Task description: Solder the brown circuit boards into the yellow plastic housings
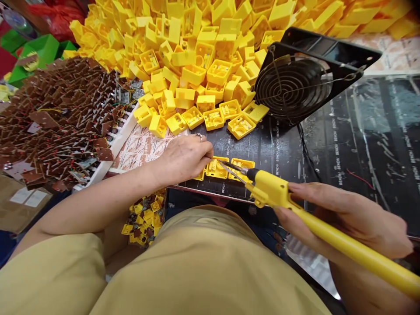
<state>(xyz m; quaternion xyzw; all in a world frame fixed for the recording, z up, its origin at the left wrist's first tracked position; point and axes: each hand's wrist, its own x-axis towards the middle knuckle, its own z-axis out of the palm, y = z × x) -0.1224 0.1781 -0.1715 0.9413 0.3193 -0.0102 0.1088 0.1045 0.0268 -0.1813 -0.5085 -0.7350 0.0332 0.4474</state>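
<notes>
My right hand (348, 214) grips a yellow soldering iron (272, 188), its fingers wrapped round the body. The iron's thin metal tip points left, over a small open yellow plastic case (217, 168) at the bench's near edge. My left hand (187, 158), with a ring on one finger, is closed in a pinch at that case's left side; what lies between the fingertips is hidden. Another open yellow case (242, 169) lies just right of it, partly behind the iron. A third case (199, 176) shows partly beneath my left hand.
A big heap of yellow cases (197, 57) covers the back of the bench. A black fan (288, 87) stands tilted at the right, its cable (306, 148) trailing forward. Piled brown circuit boards (59, 113) fill the left. Below the edge is a box of yellow parts (147, 216).
</notes>
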